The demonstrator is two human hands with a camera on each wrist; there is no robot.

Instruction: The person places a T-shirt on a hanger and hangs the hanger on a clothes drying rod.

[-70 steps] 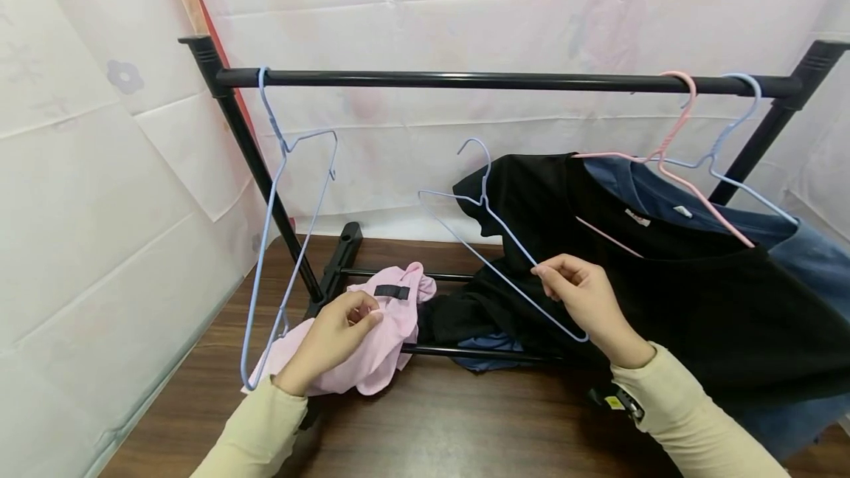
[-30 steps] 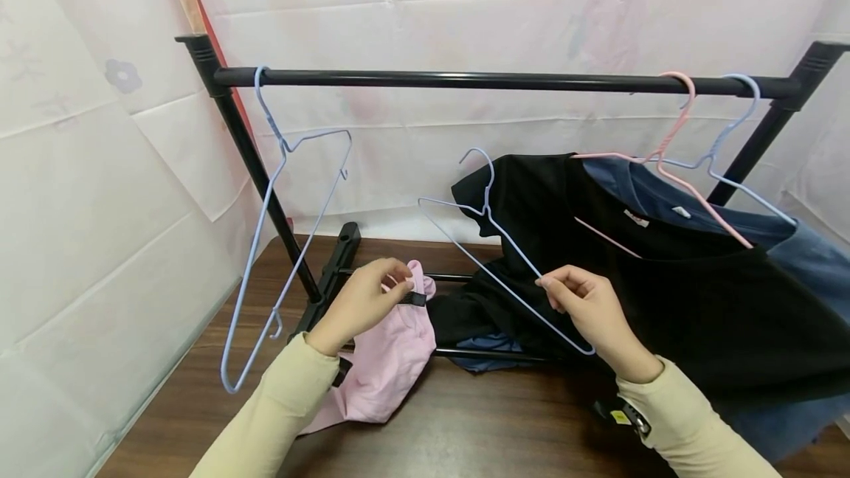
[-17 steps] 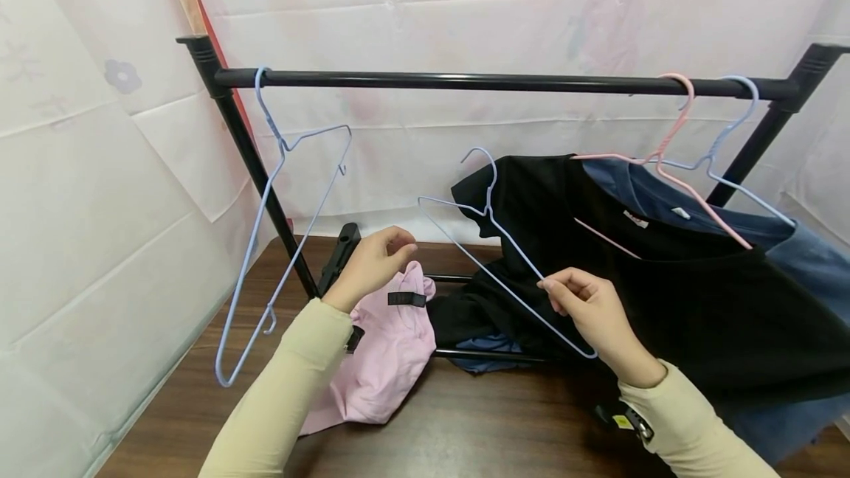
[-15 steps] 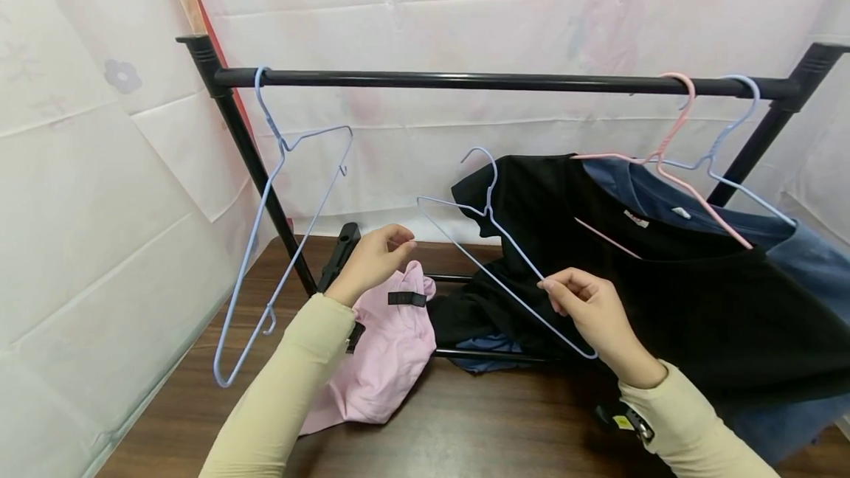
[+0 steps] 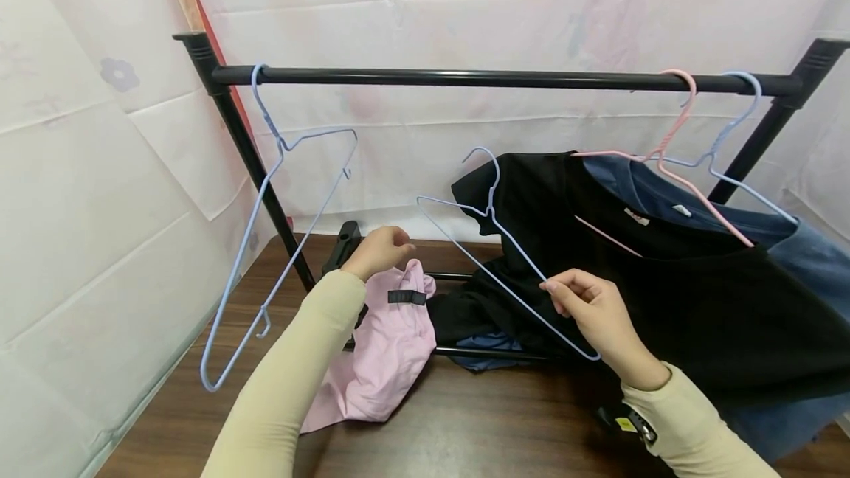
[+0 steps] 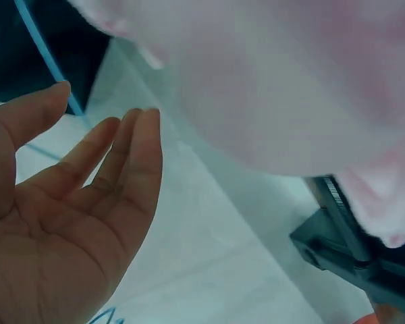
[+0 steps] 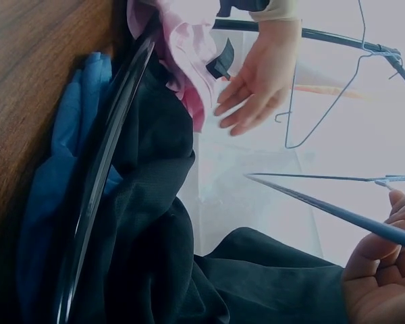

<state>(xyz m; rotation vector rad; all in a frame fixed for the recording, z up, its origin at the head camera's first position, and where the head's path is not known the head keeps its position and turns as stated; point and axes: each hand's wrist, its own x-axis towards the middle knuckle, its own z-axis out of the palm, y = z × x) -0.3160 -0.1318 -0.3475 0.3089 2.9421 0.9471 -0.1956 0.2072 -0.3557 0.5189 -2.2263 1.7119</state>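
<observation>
My right hand (image 5: pixel 591 312) pinches one arm of a light blue wire hanger (image 5: pixel 493 190), held tilted with its hook up and off the rail. No clothing is on that hanger. A pink garment (image 5: pixel 392 352) with a black strip near its top is bunched over the rack's low bars. Just above it, my left hand (image 5: pixel 381 251) holds nothing. In the left wrist view that left hand (image 6: pixel 88 196) has loosely extended fingers, with pink cloth close by. The right wrist view shows the right hand (image 7: pixel 385 270) on the hanger wire.
The black rack's top rail (image 5: pixel 432 78) carries a bare blue hanger (image 5: pixel 242 249) at left. At right hang a black T-shirt (image 5: pixel 637 308) on a pink hanger (image 5: pixel 677 120) and a blue shirt (image 5: pixel 806 264). Dark brown wooden tabletop (image 5: pixel 465 419) lies below.
My left hand has let go of the pink garment after drawing it rightward, then risen above it. The bare left hanger has swung a little. My right hand keeps its grip, shifting slightly down and right.
</observation>
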